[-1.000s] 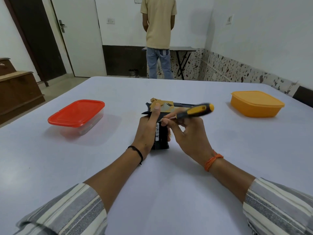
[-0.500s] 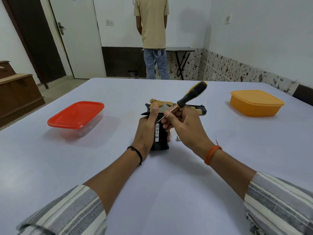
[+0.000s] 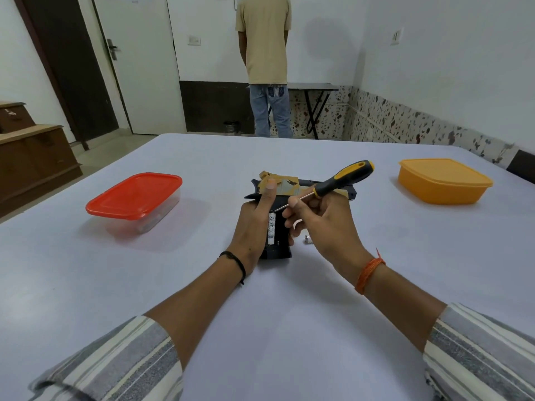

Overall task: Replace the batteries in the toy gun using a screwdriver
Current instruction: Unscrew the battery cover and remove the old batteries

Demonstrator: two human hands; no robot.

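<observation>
1. Black-and-yellow screwdriver (image 3: 341,180): the right hand (image 3: 321,224) pinches its thin metal shaft between curled fingers, handle angled up and away to the right, tip down at the toy gun's grip.
2. The toy gun (image 3: 278,227), black with gold panels, lies on the white table (image 3: 289,328); the left hand (image 3: 254,227) wraps its grip, thumb laid along the gold slide.
3. A white battery (image 3: 271,228) shows in the grip, just left of the tip.
4. A small silver part (image 3: 307,239) lies just right of the gun.
5. A red-lidded box (image 3: 136,198) sits well left; an orange box (image 3: 443,180) well right.
</observation>
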